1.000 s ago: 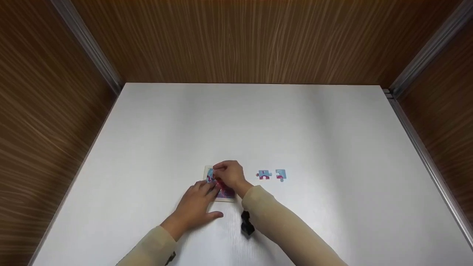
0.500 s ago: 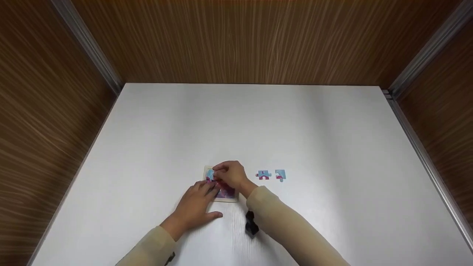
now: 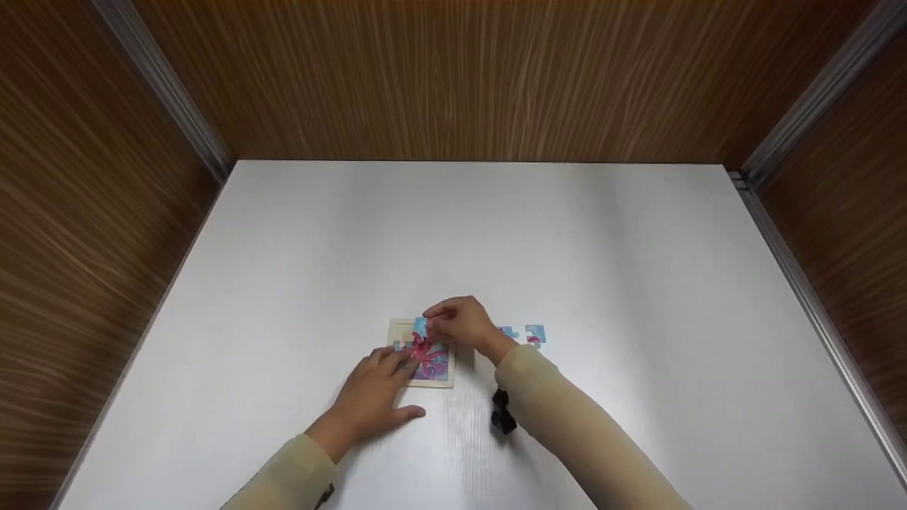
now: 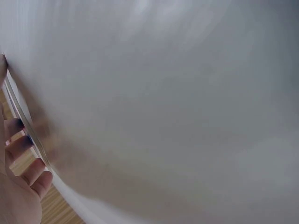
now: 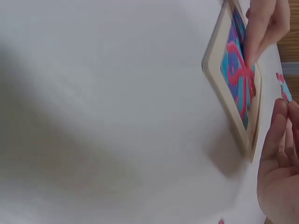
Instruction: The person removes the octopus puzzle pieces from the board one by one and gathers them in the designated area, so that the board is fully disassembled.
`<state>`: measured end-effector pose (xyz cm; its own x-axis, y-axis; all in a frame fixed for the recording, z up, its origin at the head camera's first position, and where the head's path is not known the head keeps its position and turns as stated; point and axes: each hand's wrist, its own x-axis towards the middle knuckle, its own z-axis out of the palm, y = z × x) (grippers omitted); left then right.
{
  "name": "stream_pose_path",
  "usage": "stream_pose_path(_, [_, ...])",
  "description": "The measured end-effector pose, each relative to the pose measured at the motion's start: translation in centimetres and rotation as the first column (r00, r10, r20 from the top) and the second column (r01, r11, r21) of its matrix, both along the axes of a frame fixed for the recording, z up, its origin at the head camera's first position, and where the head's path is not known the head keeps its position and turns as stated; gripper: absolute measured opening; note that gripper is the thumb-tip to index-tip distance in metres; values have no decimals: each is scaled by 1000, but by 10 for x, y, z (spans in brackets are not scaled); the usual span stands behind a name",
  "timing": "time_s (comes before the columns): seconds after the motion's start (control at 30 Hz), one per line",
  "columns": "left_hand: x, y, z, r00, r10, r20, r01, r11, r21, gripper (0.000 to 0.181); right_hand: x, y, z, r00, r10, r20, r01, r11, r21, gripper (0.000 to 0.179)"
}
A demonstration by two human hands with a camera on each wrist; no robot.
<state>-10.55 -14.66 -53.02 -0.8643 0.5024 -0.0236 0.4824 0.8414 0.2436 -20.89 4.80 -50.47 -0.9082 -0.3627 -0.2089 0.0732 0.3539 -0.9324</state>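
A small jigsaw puzzle in a wooden frame (image 3: 434,384) lies on the white table, its picture pink, blue and purple. Bare wood shows in the frame's upper left corner. My left hand (image 3: 372,397) rests with spread fingers on the frame's left side, fingertips touching the picture. Between thumb and forefinger, my right hand (image 3: 464,326) pinches a blue and pink puzzle piece (image 5: 284,87), which in the right wrist view is held up above the frame. The left wrist view shows the left fingers (image 4: 33,170) along the frame's edge.
Right of the frame lie two loose puzzle pieces, one light blue and pink piece (image 3: 536,333) and another piece (image 3: 508,331) partly behind the right hand. A black object (image 3: 503,414) is at the right sleeve. Wood-grain panels (image 3: 453,85) stand around the table.
My right hand has lifted a puzzle piece from the frame's upper left and moved slightly right and up, uncovering bare wood there. The left hand stays in place.
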Motion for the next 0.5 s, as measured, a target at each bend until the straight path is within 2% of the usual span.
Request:
stream_pose_path(0.2, [1, 0, 1, 1000, -3, -16, 3, 1000, -7, 81, -3, 14, 2, 1000, 25, 19, -24, 1000, -8, 14])
stream_pose_path(0.5, [1, 1, 0, 1000, 15, 15, -15, 1000, -22, 83, -6, 32, 3, 999, 43, 2, -43, 997, 59, 14])
